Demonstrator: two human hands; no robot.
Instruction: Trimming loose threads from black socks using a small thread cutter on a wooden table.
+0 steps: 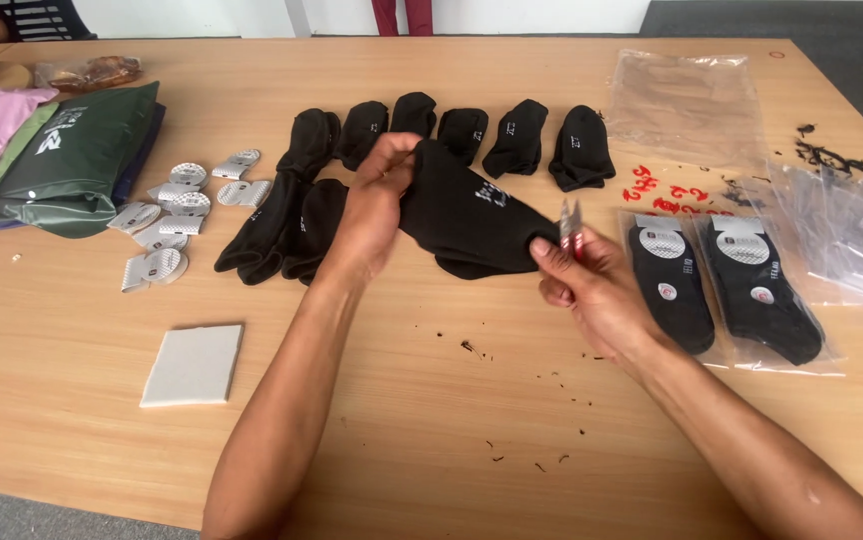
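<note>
My left hand [372,205] grips one end of a black sock [467,215] held just above the wooden table [402,400]. My right hand [592,285] pinches the sock's other end and also holds a small red and silver snipping tool [571,228]. Behind the sock lie several folded black socks [517,140] in a row, and more black socks [277,225] lie to the left of my left hand.
Several silver card labels [177,215] lie left of the socks, a white square pad [194,364] nearer. Two bagged black socks [722,285] sit at right beside clear plastic bags [687,105]. Green and pink packages [67,155] are at far left. Thread scraps dot the table.
</note>
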